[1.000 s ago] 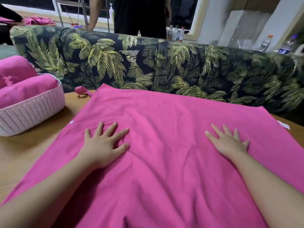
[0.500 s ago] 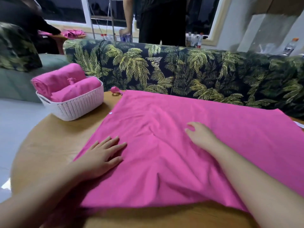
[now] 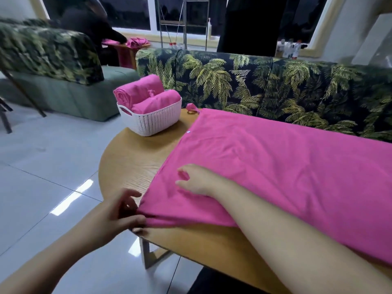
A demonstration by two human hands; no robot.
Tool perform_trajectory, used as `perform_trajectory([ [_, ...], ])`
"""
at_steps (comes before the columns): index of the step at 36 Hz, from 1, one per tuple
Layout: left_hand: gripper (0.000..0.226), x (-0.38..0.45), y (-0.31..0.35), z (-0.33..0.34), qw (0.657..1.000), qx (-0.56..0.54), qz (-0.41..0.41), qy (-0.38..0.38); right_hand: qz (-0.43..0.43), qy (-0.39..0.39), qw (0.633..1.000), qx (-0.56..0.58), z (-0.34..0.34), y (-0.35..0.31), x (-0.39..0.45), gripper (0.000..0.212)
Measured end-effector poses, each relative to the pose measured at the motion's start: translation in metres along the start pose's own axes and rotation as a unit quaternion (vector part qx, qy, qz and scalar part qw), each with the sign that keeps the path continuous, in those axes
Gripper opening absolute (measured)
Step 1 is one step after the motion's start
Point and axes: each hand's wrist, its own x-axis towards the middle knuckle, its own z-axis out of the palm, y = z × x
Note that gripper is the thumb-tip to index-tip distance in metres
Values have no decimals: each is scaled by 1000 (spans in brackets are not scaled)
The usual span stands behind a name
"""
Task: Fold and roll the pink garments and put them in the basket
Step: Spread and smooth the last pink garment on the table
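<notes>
A large pink garment lies folded flat over a round wooden table. My left hand pinches the garment's near left corner at the table's edge. On the cloth a little to the right rests my right hand, fingers loosely curled and pointing left; whether it grips the fabric I cannot tell. At the table's far left stands a white perforated basket holding two rolled pink garments.
A palm-print sofa back runs behind the table. A small pink strap lies by the garment's far corner. Grey tiled floor spreads to the left. A person in dark clothes stands behind the sofa; another sits far left at a small table.
Both hands have slid left across the garment. My left hand left the flat cloth and took hold of the near left corner. The view swung left.
</notes>
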Motion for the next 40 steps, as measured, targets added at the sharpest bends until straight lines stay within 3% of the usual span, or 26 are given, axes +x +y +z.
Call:
perform_trajectory([
  [5, 60, -10, -3, -1, 999, 16, 27, 25, -25, 30, 997, -61, 11, 0, -4, 57],
  [10, 41, -14, 3, 5, 998, -30, 28, 56, -27, 30, 998, -48, 10, 1, -4, 58],
  [14, 42, -14, 9, 13, 991, -113, 27, 70, -27, 32, 998, -50, 11, 0, -3, 58],
  [16, 29, -13, 14, 14, 981, -170, 28, 88, -27, 33, 998, -50, 12, 0, -4, 58],
  [19, 32, -12, 16, 18, 962, -251, 12, 108, -28, 35, 998, -48, 12, 1, -5, 57],
  [21, 16, -12, 19, 19, 949, -300, 8, 100, -27, 37, 998, -46, 13, 1, -4, 57],
  [23, 61, -11, 19, 19, 941, -333, -3, 59, -25, 36, 998, -46, 13, 2, -4, 57],
  [24, 74, -11, 15, 20, 944, -328, -12, 36, -24, 35, 998, -46, 14, 2, -3, 57],
  [27, 56, -15, 10, 25, 975, -220, -5, 19, -23, 35, 998, -43, 16, 3, -2, 58],
  [29, 58, -16, 9, 27, 987, -152, 29, 36, -22, 36, 998, -41, 18, 4, -1, 58],
  [33, 74, -12, 22, 31, 973, -228, 32, 24, -22, 41, 998, -34, 18, 6, -1, 58],
  [40, 48, -3, 29, 35, 963, -248, 55, 86, -34, 48, 998, -28, 19, 9, 0, 59],
])
